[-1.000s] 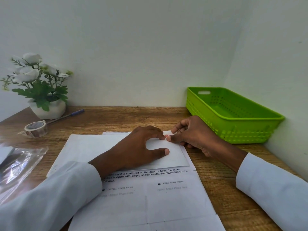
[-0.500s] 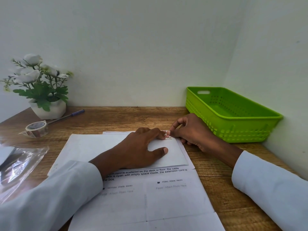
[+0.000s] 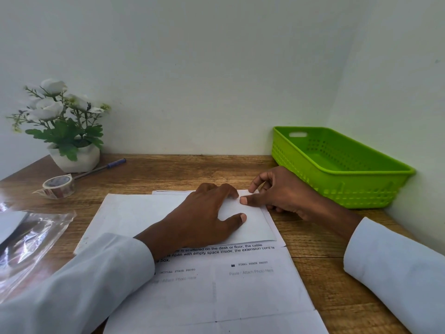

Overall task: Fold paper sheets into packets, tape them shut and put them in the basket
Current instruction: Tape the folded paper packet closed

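A folded white paper sheet (image 3: 149, 213) is pressed flat under the left hand (image 3: 207, 218), whose fingers are spread and straight on it. Just to that hand's right, the sheet's far right corner is held down by the thumb of the right hand (image 3: 277, 191), its fingers loosely curled. Beyond the right hand sits the green plastic basket (image 3: 375, 189), with nothing visible inside. Should the pressing ease, the fold would likely spring open or crease crooked. The roll of clear tape (image 3: 59, 186) lies well to the left.
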`<action>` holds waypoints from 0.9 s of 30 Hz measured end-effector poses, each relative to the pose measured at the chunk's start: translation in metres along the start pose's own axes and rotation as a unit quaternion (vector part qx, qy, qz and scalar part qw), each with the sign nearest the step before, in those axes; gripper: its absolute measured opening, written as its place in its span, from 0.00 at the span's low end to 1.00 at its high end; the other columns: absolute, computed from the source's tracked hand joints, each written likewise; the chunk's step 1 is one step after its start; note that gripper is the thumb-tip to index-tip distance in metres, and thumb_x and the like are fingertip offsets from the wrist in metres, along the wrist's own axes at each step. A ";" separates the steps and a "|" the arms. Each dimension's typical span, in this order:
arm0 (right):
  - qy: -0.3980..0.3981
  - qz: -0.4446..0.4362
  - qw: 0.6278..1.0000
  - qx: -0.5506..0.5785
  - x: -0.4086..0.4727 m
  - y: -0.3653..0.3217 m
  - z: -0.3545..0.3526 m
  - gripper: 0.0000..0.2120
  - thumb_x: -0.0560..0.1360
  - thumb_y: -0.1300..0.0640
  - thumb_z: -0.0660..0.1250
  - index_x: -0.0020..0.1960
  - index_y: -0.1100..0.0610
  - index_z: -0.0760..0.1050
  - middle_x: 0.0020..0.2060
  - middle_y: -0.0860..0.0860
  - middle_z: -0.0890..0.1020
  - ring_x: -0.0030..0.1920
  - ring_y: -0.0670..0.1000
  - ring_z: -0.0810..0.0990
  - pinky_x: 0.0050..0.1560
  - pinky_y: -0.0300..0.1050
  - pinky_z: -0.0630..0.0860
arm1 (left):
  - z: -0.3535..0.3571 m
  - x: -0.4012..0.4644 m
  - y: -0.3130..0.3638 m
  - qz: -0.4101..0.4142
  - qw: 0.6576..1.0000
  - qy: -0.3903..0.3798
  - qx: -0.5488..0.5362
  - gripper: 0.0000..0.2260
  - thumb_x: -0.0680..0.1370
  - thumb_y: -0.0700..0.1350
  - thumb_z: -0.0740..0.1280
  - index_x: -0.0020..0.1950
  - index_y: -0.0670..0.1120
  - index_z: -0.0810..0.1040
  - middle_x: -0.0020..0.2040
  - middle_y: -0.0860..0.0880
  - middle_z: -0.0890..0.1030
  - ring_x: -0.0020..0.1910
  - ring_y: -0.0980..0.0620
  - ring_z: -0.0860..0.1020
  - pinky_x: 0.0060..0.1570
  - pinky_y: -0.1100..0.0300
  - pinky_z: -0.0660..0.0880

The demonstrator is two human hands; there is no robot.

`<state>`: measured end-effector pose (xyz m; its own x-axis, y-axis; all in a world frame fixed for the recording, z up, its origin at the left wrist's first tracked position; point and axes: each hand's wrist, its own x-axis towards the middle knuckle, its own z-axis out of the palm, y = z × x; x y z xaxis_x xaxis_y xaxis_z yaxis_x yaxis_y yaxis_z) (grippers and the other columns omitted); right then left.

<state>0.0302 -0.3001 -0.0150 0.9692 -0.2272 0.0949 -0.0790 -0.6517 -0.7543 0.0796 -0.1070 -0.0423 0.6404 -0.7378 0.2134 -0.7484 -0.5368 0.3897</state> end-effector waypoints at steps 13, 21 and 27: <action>0.080 -0.037 0.994 -0.067 0.001 0.004 0.010 0.09 0.68 0.51 0.78 0.39 0.56 0.83 0.26 0.46 0.77 0.27 0.44 0.73 0.31 0.40 0.66 | -0.022 0.002 -0.006 -0.063 0.994 0.003 0.085 0.32 0.66 0.75 0.63 0.64 0.58 0.73 0.59 0.58 0.71 0.62 0.55 0.67 0.64 0.51 0.68; 0.094 -0.038 0.992 -0.070 0.002 0.007 0.009 0.07 0.74 0.52 0.72 0.40 0.55 0.83 0.28 0.45 0.77 0.29 0.44 0.73 0.34 0.41 0.68 | -0.034 0.007 -0.017 -0.099 0.993 -0.026 0.057 0.33 0.60 0.75 0.68 0.58 0.58 0.75 0.53 0.59 0.71 0.58 0.56 0.68 0.57 0.54 0.71; 0.074 -0.017 0.997 0.011 -0.003 0.001 0.010 0.15 0.71 0.43 0.74 0.40 0.56 0.84 0.27 0.45 0.80 0.27 0.42 0.73 0.31 0.38 0.68 | -0.031 0.008 -0.025 -0.088 0.995 0.044 -0.032 0.21 0.63 0.66 0.75 0.47 0.54 0.77 0.45 0.59 0.77 0.45 0.60 0.75 0.40 0.61 0.70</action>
<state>0.0292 -0.2928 -0.0222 0.9261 -0.3101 0.2148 -0.0393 -0.6458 -0.7625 0.1089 -0.0871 -0.0224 0.7757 -0.5938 0.2139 -0.6122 -0.6255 0.4837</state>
